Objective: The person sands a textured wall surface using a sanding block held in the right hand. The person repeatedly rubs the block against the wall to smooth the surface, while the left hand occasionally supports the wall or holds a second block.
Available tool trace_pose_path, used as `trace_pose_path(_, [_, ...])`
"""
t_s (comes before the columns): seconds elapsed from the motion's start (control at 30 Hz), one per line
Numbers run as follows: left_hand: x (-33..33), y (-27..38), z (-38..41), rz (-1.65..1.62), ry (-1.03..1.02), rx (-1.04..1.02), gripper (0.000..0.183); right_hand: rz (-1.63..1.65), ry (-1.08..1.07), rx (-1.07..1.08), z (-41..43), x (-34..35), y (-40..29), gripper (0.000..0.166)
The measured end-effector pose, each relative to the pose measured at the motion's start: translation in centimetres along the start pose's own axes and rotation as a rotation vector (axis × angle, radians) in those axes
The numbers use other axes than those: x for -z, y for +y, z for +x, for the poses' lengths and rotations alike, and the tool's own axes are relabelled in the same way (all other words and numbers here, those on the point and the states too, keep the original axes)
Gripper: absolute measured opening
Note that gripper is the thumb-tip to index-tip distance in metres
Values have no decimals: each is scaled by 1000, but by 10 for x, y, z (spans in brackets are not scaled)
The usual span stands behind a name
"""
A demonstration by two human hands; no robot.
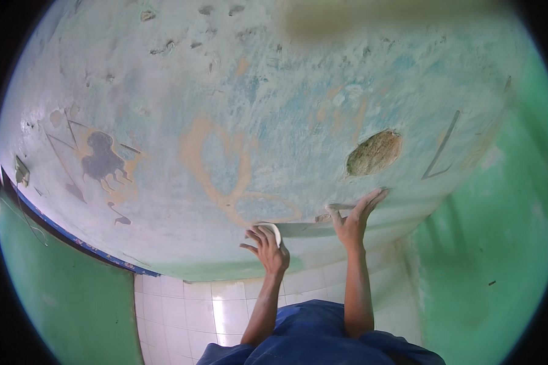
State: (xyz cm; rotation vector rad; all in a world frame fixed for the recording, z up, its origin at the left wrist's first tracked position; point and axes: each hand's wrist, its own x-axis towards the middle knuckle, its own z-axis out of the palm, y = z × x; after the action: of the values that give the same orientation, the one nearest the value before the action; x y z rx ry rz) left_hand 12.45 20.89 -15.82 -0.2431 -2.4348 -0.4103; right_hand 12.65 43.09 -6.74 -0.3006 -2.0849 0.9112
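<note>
My left hand (270, 250) presses a thin, curled white sheet (275, 230), possibly sandpaper, against the plastered wall (155, 200). Its fingers lie over the sheet and hide most of it. To the right, my right hand (354, 223) rests on the same wall with thumb and fingers spread, holding nothing. Just above that hand is a large oval hole (374, 153) that bares rough brown material. A small chipped spot (322, 218) sits beside its thumb. Orange-tan patches (196, 150) show through worn pale blue-green paint above my left hand.
Grey filler patches (101, 157) mark the wall at left, near a wall socket (21, 171) with a hanging cable. A green wall (484, 255) meets it at right; another green surface (82, 305) stands at lower left. White floor tiles (173, 310) lie below.
</note>
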Motion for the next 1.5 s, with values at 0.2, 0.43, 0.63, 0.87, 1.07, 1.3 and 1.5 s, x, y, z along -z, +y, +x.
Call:
trace_pose_path(0.2, [101, 7, 132, -216, 400, 98, 72, -28, -24, 24, -8, 1, 8, 124])
trace_pose_path(0.43, [23, -12, 11, -20, -1, 83, 70, 30, -23, -21, -5, -2, -1, 125])
trace_pose_path(0.63, [89, -12, 120, -281, 448, 125, 70, -29, -8, 0, -4, -5, 3, 126])
trace_pose_path(0.87, [3, -14, -7, -158, -24, 187, 74, 0, 1, -10, -5, -7, 4, 130])
trace_pose_path(1.07, [42, -13, 62, -329, 310, 180, 71, -48, -12, 11, -6, -6, 9, 127])
trace_pose_path(1.3, [19, -23, 16, -245, 108, 170, 69, -58, -33, 21, -11, -2, 6, 125])
trace_pose_path(1.5, [33, -11, 64, -311, 336, 123, 69, -43, -26, 30, -2, -4, 3, 124])
